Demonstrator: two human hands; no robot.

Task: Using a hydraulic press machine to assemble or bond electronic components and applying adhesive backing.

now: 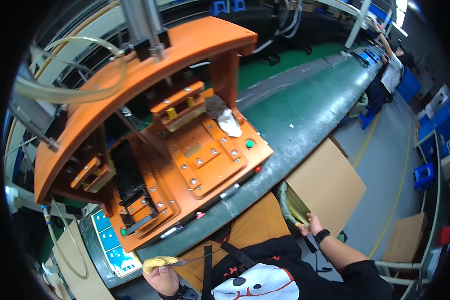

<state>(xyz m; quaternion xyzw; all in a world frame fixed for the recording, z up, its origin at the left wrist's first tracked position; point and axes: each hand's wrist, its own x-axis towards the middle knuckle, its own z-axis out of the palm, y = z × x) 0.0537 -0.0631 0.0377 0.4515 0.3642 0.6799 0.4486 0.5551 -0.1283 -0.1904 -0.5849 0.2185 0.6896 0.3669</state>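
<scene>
At the lower left, my left hand (161,279) is closed, with yellow coverings on its fingers. A thin dark strip (194,258) runs from these fingers toward my chest. My right hand (312,227) is at the lower corner of an open cardboard box (330,185), fingers curled beside its yellow-green inside (298,206); what they grip, if anything, is hidden. In front of me stands an orange press fixture (205,185) with two stations. A black part (129,172) lies in its left station, while the right one shows a bare screwed plate (212,155).
Clear hoses (72,95) and metal cylinders top the fixture. A crumpled white cloth (229,123) lies at its right side, near a green button (249,144). The green bench (305,105) stretches to the far right, where another person (392,72) works. Blue-and-white sheets (112,240) lie at left.
</scene>
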